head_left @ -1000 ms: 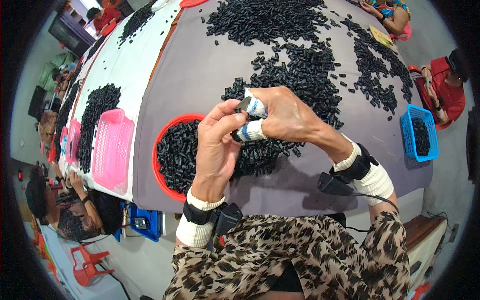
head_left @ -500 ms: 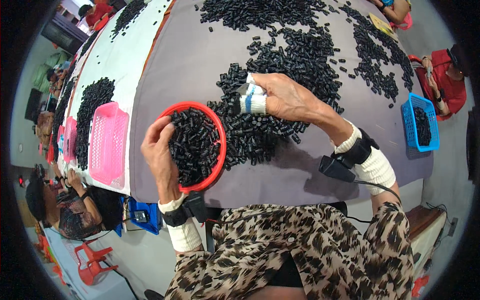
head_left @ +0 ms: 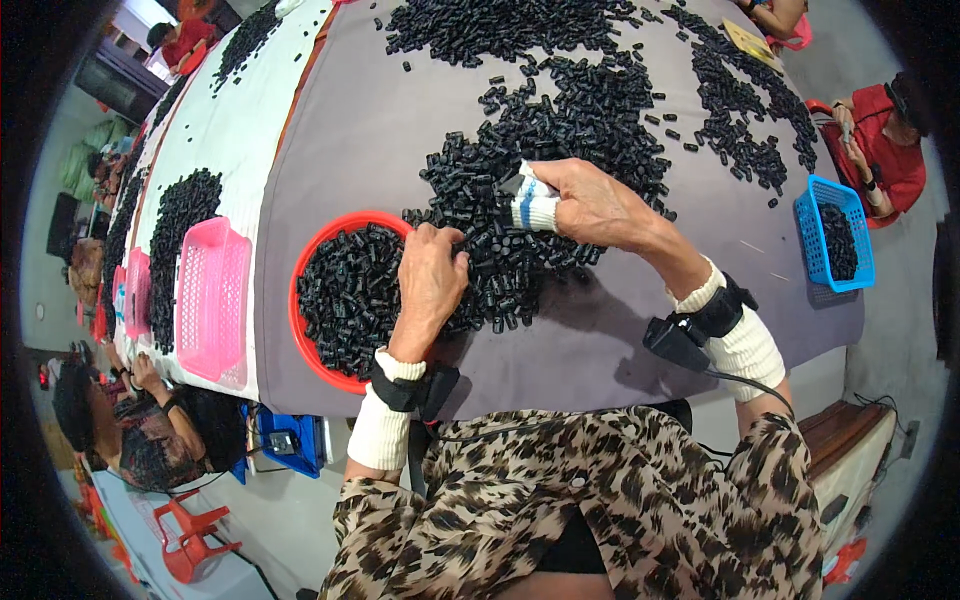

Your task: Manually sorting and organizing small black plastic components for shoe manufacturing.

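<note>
My left hand is over the right rim of a round red basket, beside the big heap. Its fingers are curled closed; whatever they hold, if anything, is hidden. Short black cylindrical plastic pieces fill the basket. Above the heap of like black pieces, my right hand is closed around something with a small grey pointed tip. Its kind cannot be made out. White cloth with a blue stripe wraps the fingers of this hand.
On the left, a pink plastic basket stands near another black heap. A blue basket with black pieces sits at the right table edge, near a person in red. Another person works at the left. Cables run from my wristbands.
My left hand has moved right, from the basket's left side to its right rim by the heap. My right hand has shifted slightly right and down, still closed.
</note>
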The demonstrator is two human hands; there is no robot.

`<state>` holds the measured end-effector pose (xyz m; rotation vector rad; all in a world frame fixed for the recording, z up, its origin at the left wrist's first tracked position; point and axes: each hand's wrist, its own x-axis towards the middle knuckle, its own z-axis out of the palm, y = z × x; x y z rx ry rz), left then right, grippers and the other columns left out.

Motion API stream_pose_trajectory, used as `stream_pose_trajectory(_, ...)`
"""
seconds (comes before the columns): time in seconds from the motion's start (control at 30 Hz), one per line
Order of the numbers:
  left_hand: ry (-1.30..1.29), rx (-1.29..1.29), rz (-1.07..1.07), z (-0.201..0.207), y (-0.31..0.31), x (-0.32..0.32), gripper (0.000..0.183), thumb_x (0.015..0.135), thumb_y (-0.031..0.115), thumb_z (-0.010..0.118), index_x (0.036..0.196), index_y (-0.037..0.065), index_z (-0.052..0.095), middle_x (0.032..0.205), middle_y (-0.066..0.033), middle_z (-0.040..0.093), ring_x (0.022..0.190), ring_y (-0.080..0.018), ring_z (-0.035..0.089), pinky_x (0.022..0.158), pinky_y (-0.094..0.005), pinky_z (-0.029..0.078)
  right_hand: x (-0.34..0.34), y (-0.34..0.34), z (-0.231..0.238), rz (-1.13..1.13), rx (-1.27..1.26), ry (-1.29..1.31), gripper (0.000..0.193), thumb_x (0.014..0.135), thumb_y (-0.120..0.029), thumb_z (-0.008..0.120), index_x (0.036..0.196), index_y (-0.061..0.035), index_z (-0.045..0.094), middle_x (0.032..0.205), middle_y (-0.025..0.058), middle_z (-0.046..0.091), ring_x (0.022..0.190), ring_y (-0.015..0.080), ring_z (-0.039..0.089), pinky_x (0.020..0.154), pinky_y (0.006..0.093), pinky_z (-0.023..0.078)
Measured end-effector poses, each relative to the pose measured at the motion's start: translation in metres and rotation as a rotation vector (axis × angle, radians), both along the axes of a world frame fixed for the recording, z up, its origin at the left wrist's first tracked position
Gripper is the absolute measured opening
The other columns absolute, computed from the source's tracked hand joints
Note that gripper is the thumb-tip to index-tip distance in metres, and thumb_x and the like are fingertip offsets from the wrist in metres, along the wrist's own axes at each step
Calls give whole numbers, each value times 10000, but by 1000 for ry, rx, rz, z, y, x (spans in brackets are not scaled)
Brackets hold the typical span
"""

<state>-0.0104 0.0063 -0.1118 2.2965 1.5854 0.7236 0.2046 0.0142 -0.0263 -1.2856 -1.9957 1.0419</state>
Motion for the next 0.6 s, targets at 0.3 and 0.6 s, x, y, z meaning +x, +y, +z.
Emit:
stream_pose_trajectory(0.3, -210, -217, -79, 0, 16, 21, 163, 750, 67, 620, 902, 11, 603, 808, -81, 576, 703, -202, 562, 633, -312, 458, 17, -7, 4, -29, -64, 23, 167, 743, -149, 538, 785, 12, 528, 673, 152, 568, 601, 257, 534, 580, 363, 408)
stream_pose_trajectory(0.6, -1690, -836, -144, 88, 4, 18, 286, 853, 72, 571, 1111, -44, 532, 827, -53, 598, 662, -103, 555, 640, -241, 492, -20, -7, 27, -20, 13, 349, 296, 696, -217, 721, 790, -9, 534, 639, 17, 532, 604, 83, 449, 546, 263, 399)
